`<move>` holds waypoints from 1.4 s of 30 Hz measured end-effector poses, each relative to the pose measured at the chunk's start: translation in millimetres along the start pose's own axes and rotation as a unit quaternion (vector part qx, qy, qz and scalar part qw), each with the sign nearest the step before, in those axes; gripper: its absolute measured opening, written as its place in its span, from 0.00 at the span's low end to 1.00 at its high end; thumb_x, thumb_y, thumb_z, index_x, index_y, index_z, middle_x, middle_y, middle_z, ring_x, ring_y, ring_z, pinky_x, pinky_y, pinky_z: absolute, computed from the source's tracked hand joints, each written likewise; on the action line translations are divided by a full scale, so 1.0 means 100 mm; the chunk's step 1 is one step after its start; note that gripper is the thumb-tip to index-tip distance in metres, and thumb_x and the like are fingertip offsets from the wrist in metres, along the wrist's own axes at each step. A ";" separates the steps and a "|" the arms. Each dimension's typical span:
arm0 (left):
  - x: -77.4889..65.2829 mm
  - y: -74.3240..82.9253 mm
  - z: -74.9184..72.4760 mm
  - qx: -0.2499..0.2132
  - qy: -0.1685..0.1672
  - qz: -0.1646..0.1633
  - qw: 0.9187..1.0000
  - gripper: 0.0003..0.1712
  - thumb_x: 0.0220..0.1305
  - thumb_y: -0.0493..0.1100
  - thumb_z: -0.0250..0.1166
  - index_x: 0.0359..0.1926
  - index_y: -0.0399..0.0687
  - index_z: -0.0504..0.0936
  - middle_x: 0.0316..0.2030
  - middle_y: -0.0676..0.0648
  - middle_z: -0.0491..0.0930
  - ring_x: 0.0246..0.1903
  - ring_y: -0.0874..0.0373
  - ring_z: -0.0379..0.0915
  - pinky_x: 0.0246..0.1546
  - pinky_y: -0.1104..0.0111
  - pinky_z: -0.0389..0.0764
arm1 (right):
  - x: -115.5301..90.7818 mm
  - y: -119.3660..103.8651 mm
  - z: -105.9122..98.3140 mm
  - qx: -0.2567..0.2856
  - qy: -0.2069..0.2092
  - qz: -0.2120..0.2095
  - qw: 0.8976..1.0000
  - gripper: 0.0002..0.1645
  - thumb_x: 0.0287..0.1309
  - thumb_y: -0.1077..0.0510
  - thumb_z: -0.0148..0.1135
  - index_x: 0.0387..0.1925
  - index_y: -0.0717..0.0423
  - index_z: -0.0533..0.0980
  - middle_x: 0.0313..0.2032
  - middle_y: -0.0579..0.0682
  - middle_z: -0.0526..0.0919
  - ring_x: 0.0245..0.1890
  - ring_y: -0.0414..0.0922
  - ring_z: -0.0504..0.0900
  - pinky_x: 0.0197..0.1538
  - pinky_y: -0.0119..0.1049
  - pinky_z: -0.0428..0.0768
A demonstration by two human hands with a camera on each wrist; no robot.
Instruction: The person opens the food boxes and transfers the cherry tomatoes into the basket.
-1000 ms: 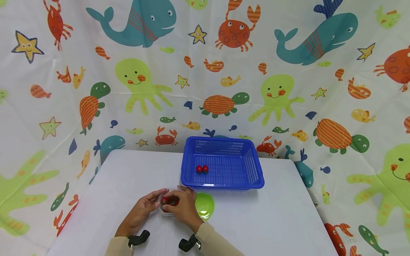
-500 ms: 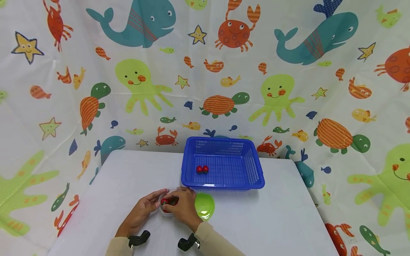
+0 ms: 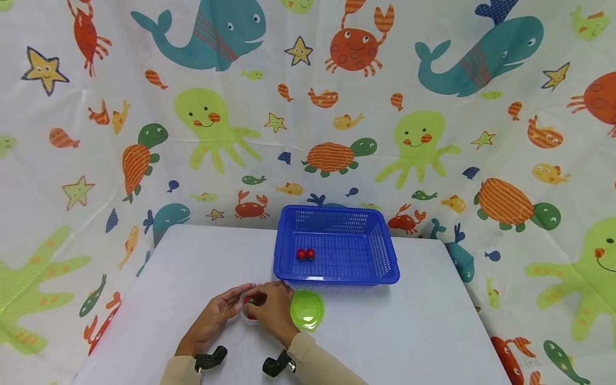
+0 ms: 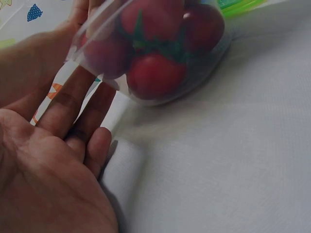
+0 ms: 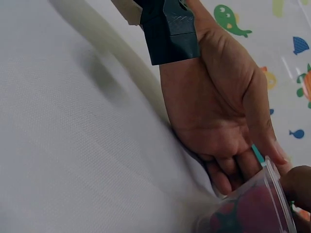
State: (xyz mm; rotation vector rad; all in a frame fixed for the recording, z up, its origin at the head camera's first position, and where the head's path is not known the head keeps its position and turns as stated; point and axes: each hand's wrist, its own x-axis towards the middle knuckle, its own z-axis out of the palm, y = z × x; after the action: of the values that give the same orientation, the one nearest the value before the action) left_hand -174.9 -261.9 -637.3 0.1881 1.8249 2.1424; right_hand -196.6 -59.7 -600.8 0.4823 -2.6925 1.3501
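In the head view, a clear container [image 3: 249, 322] on the white table [image 3: 409, 342] is touched at its side by the left hand [image 3: 209, 321], its fingers extended. It is largely covered by the right hand [image 3: 275, 311], whose fingers are bent inside; whether anything is pinched cannot be told. A green lid [image 3: 307, 310] is seen just beside. Two red tomatoes [image 3: 301, 254] are held in the blue basket [image 3: 337, 279].

In the left wrist view, more tomatoes are blurred by the container's wall; container and lid are cut off above.

In the right wrist view, the container is cropped below. Faint marks on the dark wrist device [image 5: 172, 36] cannot be read.
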 end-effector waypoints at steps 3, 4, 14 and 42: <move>0.01 0.00 0.00 -0.001 -0.004 0.004 1.000 0.33 0.80 0.36 0.58 0.81 0.37 0.61 0.75 0.58 0.73 0.71 0.81 0.65 0.68 0.82 0.71 | -0.01 0.01 0.00 0.010 0.006 0.007 1.000 0.12 0.52 0.52 0.82 0.39 0.33 0.91 0.38 0.28 0.90 0.54 0.38 0.79 0.65 0.54 0.64; 0.02 -0.01 0.00 0.000 -0.005 0.005 1.000 0.33 0.80 0.36 0.58 0.81 0.37 0.61 0.75 0.58 0.73 0.71 0.81 0.65 0.68 0.82 0.71 | -0.01 0.01 0.00 0.017 0.008 0.010 1.000 0.12 0.53 0.52 0.82 0.39 0.34 0.91 0.39 0.29 0.90 0.57 0.40 0.79 0.67 0.56 0.64; 0.02 0.00 0.00 0.022 0.005 -0.007 1.000 0.33 0.80 0.38 0.59 0.81 0.41 0.63 0.78 0.56 0.70 0.70 0.84 0.64 0.66 0.86 0.69 | -0.07 -0.02 -0.11 0.100 0.025 0.075 0.992 0.13 0.55 0.50 0.82 0.43 0.35 0.91 0.48 0.35 0.90 0.70 0.48 0.73 0.74 0.62 0.63; 0.02 -0.01 0.00 0.039 0.025 -0.021 0.999 0.33 0.81 0.40 0.59 0.81 0.42 0.63 0.75 0.63 0.71 0.68 0.85 0.65 0.66 0.87 0.68 | -0.17 -0.23 -0.61 0.194 0.042 0.011 0.980 0.18 0.60 0.45 0.79 0.51 0.41 0.89 0.48 0.34 0.90 0.53 0.36 0.81 0.63 0.46 0.80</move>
State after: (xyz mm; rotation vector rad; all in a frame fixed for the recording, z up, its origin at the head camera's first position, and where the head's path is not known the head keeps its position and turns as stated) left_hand -176.6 -261.5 -638.3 0.1139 1.9237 2.0676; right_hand -176.4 -20.3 -550.4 0.4119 -2.3748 1.8673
